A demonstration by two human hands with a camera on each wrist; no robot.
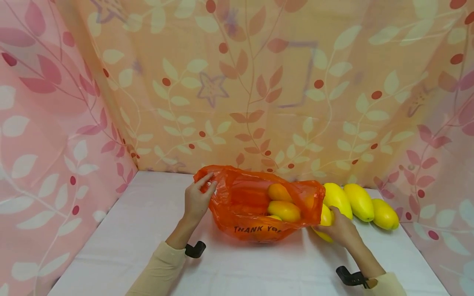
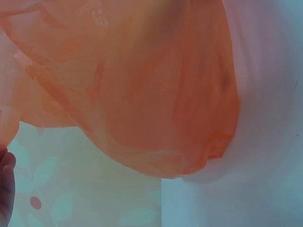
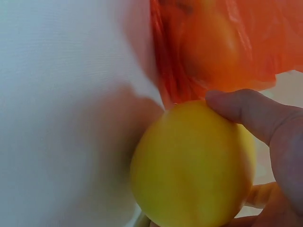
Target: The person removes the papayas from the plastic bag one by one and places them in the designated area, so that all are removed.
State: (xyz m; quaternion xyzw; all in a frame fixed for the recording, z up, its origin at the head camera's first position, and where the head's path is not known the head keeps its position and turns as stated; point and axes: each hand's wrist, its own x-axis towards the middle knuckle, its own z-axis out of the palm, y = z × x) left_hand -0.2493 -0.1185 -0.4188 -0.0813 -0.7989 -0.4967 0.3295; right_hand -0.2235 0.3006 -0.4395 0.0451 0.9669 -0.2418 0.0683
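Observation:
An orange-red plastic bag (image 1: 227, 224) printed "THANK YOU" lies on the table with its mouth spread toward the head camera. My left hand (image 1: 197, 199) grips the bag's left rim; in the left wrist view only a few fingertips (image 2: 6, 182) show at the edge. Inside the bag, toward its right end, are several yellow mangoes (image 1: 284, 211), tinted orange by the plastic. My right hand (image 1: 342, 230) holds another yellow mango (image 3: 191, 165) just outside the bag's right side, its thumb (image 3: 241, 106) across the top. Part of that mango is hidden by the hand.
Three more yellow mangoes (image 1: 359, 201) lie side by side at the back right of the white table (image 1: 122, 242). Leaf-patterned curtains (image 1: 252, 82) stand behind the table and on both sides. Each wrist bears a black camera mount (image 1: 196, 249).

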